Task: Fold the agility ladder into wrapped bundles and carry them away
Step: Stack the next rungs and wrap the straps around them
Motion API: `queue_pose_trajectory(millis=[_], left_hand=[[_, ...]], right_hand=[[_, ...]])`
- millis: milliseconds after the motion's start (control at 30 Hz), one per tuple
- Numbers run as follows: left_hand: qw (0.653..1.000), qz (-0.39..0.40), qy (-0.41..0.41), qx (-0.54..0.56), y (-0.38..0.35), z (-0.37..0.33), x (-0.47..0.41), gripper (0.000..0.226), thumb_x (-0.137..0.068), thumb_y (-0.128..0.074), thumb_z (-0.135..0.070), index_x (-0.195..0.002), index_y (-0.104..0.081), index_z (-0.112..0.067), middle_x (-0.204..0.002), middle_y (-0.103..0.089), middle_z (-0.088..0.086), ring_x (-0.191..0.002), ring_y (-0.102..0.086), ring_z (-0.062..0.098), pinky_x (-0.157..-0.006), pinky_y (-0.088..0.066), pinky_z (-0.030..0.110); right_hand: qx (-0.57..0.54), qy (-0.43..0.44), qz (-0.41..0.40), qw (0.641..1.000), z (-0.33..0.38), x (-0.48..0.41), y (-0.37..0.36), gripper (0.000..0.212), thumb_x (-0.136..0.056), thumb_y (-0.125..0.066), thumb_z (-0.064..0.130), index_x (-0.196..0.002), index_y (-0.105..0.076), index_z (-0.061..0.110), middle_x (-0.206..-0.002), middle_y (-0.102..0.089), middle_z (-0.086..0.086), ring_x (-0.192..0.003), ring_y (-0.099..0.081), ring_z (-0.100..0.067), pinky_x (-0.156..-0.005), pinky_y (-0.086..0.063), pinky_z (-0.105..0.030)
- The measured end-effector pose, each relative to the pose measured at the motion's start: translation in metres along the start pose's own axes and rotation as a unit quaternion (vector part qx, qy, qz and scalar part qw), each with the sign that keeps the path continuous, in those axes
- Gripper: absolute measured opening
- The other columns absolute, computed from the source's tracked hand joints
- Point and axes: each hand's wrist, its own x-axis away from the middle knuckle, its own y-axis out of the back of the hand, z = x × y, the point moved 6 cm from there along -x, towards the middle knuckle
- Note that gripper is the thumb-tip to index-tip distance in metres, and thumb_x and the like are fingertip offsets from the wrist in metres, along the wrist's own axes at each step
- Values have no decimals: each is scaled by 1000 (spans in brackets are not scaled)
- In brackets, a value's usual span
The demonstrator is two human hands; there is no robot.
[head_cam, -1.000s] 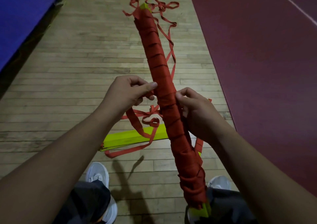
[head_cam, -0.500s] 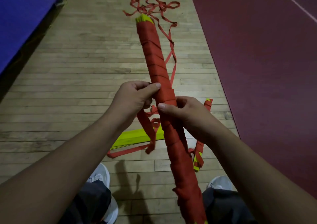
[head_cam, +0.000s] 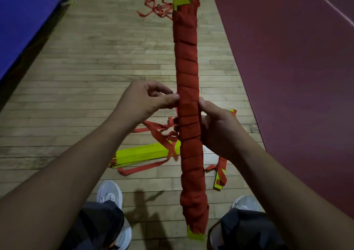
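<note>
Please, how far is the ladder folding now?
Done: one wrapped bundle is bound in red strap nearly end to end. In hand: the right hand grips it, the left hand pinches its edge. Left: yellow rungs with loose straps lie on the floor; nothing is carried away yet.

The left hand (head_cam: 147,100) pinches the long red strap-wrapped bundle (head_cam: 187,67) at its left edge, the right hand (head_cam: 220,129) grips its right; a stack of flat yellow plastic rungs (head_cam: 141,154) lies below it, leftward.
</note>
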Motion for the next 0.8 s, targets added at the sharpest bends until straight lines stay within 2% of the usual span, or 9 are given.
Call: queue_pose_trajectory(millis=[100, 133, 200, 267, 367, 433, 533, 700, 800], left_hand=[[998, 9, 28, -51, 3, 6, 1, 38, -71, -81, -49, -79, -75, -12, -59, -70, 2, -49, -47, 11, -46, -35, 20], [998, 2, 29, -47, 2, 6, 1, 34, -76, -81, -45, -78, -75, -12, -58, -68, 2, -48, -44, 10, -47, -35, 21], [1000, -8, 22, 4, 0, 2, 3, 27, -86, -78, -34, -82, -74, -8, -64, -71, 5, -49, -43, 11, -49, -35, 22], [998, -9, 10, 53, -4, -2, 6, 31, -89, -75, -33, -85, -73, -3, -73, -74, 9, -52, -43, 14, -51, -35, 24], [999, -34, 5, 32, -7, -1, 10, 30, -81, -80, -42, -80, -73, -12, -64, -70, -5, -50, -49, 5, -56, -38, 24], [998, -51, 9, 23, -8, 2, 11, 23, -81, -81, -37, -79, -74, -16, -54, -64, -12, -47, -50, -3, -58, -37, 24], [998, -43, 12, 41, -10, 3, 10, 16, -83, -80, -29, -82, -74, -14, -45, -52, -16, -46, -45, -2, -56, -34, 23], [993, -6, 8, 121, -8, 4, 4, 16, -83, -79, -21, -90, -74, -7, -51, -45, -13, -52, -35, 8, -54, -31, 22], [981, 24, 12, 190, -12, 5, 1, 23, -75, -77, -22, -90, -71, -5, -56, -48, -7, -52, -29, 9, -52, -24, 23]], right_hand=[[9, 10, -8, 1000, 1, 1, 1, 57, -100, -55, 38, -132, -45, -9, -77, -55, -18, -74, -61, -32, -61, -56, -31], [20, 10, -17, 1000, 0, 0, 0, 52, -101, -54, 35, -127, -50, -9, -75, -58, -13, -69, -62, -25, -59, -56, -28], [36, 16, -43, 998, 1, 0, 1, 50, -98, -56, 31, -121, -57, -13, -86, -60, -14, -73, -62, -23, -56, -55, -25], [62, 16, -53, 997, 2, 2, -1, 39, -96, -61, 29, -107, -65, -8, -84, -59, -12, -68, -61, -17, -53, -53, -22], [141, 9, -66, 988, 0, 2, 0, 28, -94, -68, 25, -98, -63, -2, -74, -60, -7, -53, -64, -8, -48, -49, -18], [174, 16, -81, 981, 0, 1, 3, 34, -90, -73, 25, -104, -62, -4, -79, -64, -11, -58, -69, -10, -50, -51, -18], [181, 31, -81, 980, 3, 1, 3, 38, -89, -74, 28, -108, -62, -3, -85, -70, -12, -71, -74, -21, -57, -57, -24], [102, 17, -44, 994, 7, -2, 8, 48, -101, -56, 36, -115, -68, -8, -100, -70, -33, -84, -71, -34, -63, -57, -30], [90, 15, -25, 995, 11, 1, 6, 43, -100, -57, 32, -112, -68, -8, -90, -71, -22, -77, -70, -26, -62, -56, -31]])
